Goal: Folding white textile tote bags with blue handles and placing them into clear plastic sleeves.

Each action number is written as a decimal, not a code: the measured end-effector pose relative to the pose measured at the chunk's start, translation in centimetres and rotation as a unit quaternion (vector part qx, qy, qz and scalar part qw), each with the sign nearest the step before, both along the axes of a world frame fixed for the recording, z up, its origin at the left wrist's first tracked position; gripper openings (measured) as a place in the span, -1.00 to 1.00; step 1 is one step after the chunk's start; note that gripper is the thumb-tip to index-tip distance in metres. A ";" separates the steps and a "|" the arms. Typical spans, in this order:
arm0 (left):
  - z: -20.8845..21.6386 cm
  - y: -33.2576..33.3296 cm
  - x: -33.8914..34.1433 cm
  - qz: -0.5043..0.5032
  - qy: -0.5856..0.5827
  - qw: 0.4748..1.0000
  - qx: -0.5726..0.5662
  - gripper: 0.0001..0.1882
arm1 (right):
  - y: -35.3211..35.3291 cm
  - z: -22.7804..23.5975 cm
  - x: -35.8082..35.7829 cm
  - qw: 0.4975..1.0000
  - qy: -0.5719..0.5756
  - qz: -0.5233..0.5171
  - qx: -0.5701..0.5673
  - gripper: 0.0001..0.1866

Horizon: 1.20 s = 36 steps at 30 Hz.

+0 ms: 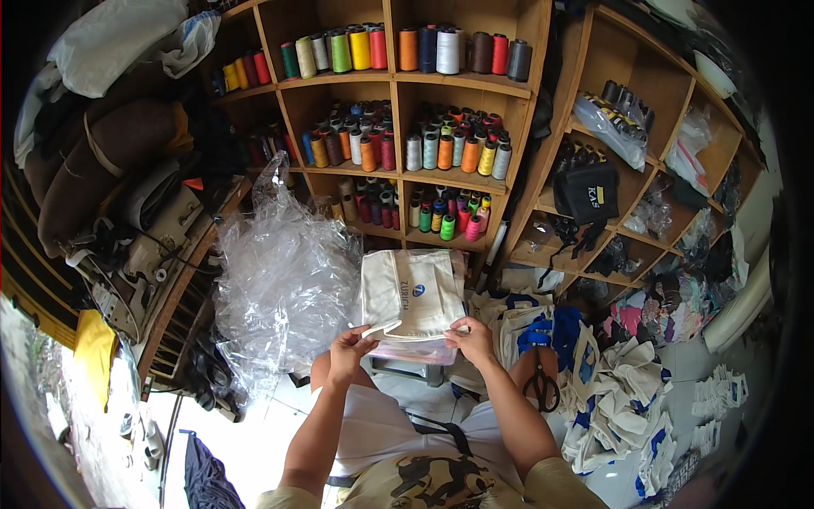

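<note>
A cream canvas bag (pixel 415 288) with a small blue print lies flat in front of me, its near edge toward my body. My left hand (pixel 346 351) pinches the bag's near left corner, where a cream strip, perhaps a handle, curves along the edge. At the near right corner my right hand (pixel 471 338) grips the cloth between thumb and fingers. Clear plastic sheets or sleeves (pixel 407 351) show under the bag, on a grey stool (pixel 409 371). Black-handled scissors (pixel 541 388) rest by my right leg.
A big heap of clear plastic bags (pixel 284 280) stands at the left, near a sewing machine (pixel 157 237). Wooden shelves (pixel 462 85) with many thread cones rise ahead. Cream and blue cloth pieces (pixel 615 399) pile up on the floor at the right.
</note>
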<state>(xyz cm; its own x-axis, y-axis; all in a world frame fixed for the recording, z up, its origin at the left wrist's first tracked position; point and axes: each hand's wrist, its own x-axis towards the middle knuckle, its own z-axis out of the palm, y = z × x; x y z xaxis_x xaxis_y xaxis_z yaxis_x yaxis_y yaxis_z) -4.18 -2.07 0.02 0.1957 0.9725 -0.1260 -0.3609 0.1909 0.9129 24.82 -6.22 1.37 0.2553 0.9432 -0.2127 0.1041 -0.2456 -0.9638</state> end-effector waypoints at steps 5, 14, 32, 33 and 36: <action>-0.9 0.5 1.2 0.140 0.061 0.988 -0.012 -0.75 | 0.3 -0.6 -1.4 0.998 -0.050 -0.037 0.016 -0.79; -4.1 -1.0 0.7 0.175 0.037 0.981 -0.072 -0.84 | -0.9 -2.8 -0.1 0.992 -0.109 -0.058 0.000 -0.75; -5.5 -2.6 0.1 0.155 0.540 0.811 0.160 -0.75 | -3.3 -4.1 -0.7 0.918 -0.383 -0.069 0.072 -0.85; -3.9 -3.2 1.3 0.155 0.566 0.786 0.194 -0.71 | -3.8 -3.9 -0.7 0.904 -0.406 -0.092 0.097 -0.85; -0.6 -3.7 1.9 0.113 0.612 0.744 0.244 -0.62 | -4.9 -3.0 -2.6 0.886 -0.434 -0.051 0.156 -0.85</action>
<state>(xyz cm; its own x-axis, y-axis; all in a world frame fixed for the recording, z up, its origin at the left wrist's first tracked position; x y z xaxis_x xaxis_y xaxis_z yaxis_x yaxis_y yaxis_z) -2.28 -5.78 -0.61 0.0489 0.9515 0.3038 0.8248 -0.2100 0.5249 22.21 -11.09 -1.60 0.2832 0.8838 0.3725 0.8312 -0.0325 -0.5550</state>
